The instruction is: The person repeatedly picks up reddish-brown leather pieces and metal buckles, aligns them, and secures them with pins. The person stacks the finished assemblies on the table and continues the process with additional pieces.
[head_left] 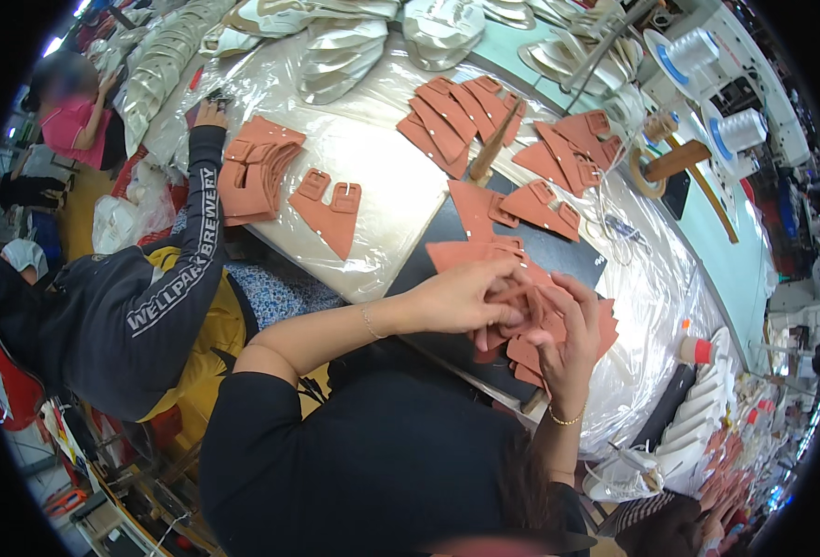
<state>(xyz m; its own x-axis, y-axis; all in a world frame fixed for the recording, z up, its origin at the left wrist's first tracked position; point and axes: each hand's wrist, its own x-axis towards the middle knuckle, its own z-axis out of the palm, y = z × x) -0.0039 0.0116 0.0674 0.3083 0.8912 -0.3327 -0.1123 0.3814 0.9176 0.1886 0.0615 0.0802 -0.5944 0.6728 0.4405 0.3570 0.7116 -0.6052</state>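
Observation:
My left hand (465, 295) and my right hand (568, 339) meet over a black board (558, 252) and both grip a terracotta leather strap piece (532, 311) with a buckle loop. Under my hands lies a small heap of the same terracotta pieces (605, 325). Two more pieces (331, 209) lie on a pale board (382, 176) to the left. Rows of the cut pieces (456, 111) fan out further back, with another group (568, 153) to their right.
A co-worker in a dark lettered sleeve (187, 251) reaches a hand (210, 113) beside a stack of terracotta pieces (257, 172). Silvery soles (335, 56) pile at the back. White thread spools (739, 130), a hammer (493, 148), a glue bottle (696, 350) and white soles (697, 422) stand right.

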